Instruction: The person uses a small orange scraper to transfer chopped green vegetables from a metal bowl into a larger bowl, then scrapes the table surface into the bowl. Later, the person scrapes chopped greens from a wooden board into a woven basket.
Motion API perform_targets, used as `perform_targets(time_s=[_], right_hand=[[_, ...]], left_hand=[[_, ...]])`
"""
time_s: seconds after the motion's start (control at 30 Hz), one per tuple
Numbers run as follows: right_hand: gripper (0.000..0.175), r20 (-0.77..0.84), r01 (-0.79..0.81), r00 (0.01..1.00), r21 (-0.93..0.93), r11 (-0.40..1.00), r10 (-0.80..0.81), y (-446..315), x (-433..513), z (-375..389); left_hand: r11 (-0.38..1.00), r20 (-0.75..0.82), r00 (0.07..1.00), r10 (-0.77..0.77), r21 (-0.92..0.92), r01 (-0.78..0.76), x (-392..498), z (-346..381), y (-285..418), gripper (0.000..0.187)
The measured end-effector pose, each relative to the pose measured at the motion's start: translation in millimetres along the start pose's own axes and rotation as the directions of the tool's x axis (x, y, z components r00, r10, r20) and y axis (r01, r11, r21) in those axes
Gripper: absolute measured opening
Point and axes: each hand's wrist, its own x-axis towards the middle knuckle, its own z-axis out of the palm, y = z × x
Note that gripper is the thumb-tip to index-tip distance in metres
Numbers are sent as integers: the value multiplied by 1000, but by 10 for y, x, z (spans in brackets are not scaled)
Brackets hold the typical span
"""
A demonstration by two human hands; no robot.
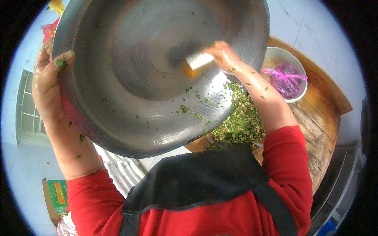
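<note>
My left hand [50, 76] grips the rim of a large round metal basin [133, 118], which is tilted up before me. Green bits cling to the thumb and forearm. Inside the basin my right hand [223, 56] holds a white-and-orange scraper [199, 62], blurred, against or close to the metal; its exact type cannot be told. Chopped green bits are scattered over the basin's lower inner wall. Below the basin's right edge lies a heap of chopped green and pale filling [242, 118], its container mostly hidden behind the basin and my apron.
A white bucket [302, 91] with a knotted pink plastic bag [286, 78] stands on the wooden table [316, 129] at right. White sacks [121, 168] lie below the basin at left. A cardboard box [47, 200] with a green packet [58, 194] is at far left.
</note>
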Motion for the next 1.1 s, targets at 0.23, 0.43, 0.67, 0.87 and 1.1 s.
perform_targets(time_s=[0.23,0.43,0.67,0.87,1.1], right_hand=[[43,-24,-167,986,-232,958,166,-20,-174,232],[37,542,-88,803,-301,949,247,-161,-413,489],[38,842,-387,498,3,922,206,-197,-668,268],[39,852,-213,520,64,975,57,-450,-530,48],[48,-111,189,979,196,962,-170,-795,-278,492]], left_hand=[[993,97,993,65,-103,-54,-90,-4,180,27],[999,48,999,-11,-46,13,-8,-130,26,20],[991,-37,998,-52,119,56,24,-449,-142,20],[1000,34,999,15,20,-15,-47,-366,-80,36],[982,122,978,172,-101,-160,-108,-173,181,37]])
